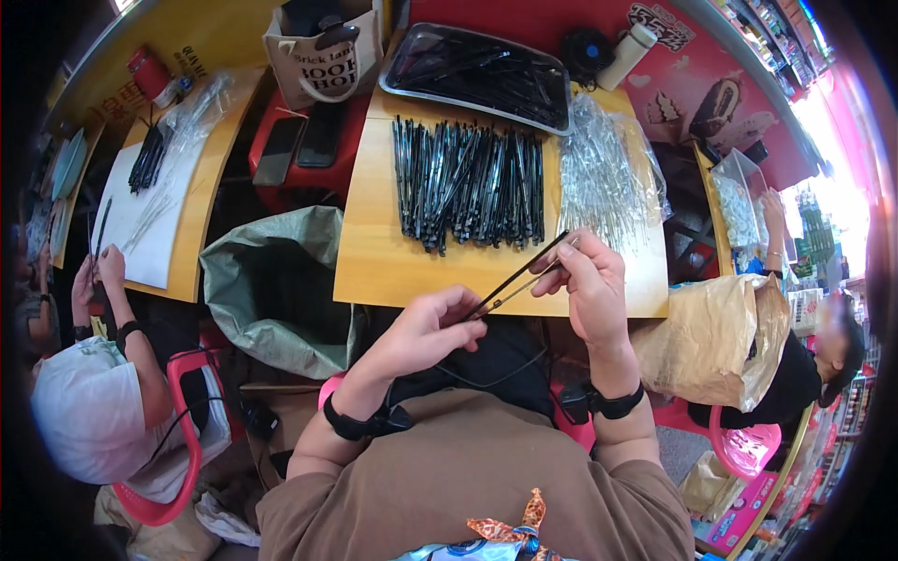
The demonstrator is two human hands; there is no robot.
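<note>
Over the near edge of the table, my two hands hold a slim black strip (pixel 520 274) and a thin metallic strip (pixel 516 294) side by side, slanting up to the right. My left hand (pixel 421 335) pinches their lower ends. At the upper ends, the fingers of my right hand (pixel 593 282) are closed on them; exactly how each strip sits there is hidden. Just beyond lies a wide pile of similar black strips (pixel 468 182), lined up lengthwise. To its right, thin silvery strips (pixel 599 168) lie in and around clear plastic bags.
A clear-rimmed tray (pixel 468 110) of black pieces stands at the table's far side. A green woven sack (pixel 271 238) gapes open left of the table (pixel 365 266). Two phones (pixel 320 136) lie on a red stool. People work at both sides; a brown paper bag (pixel 716 341) is at right.
</note>
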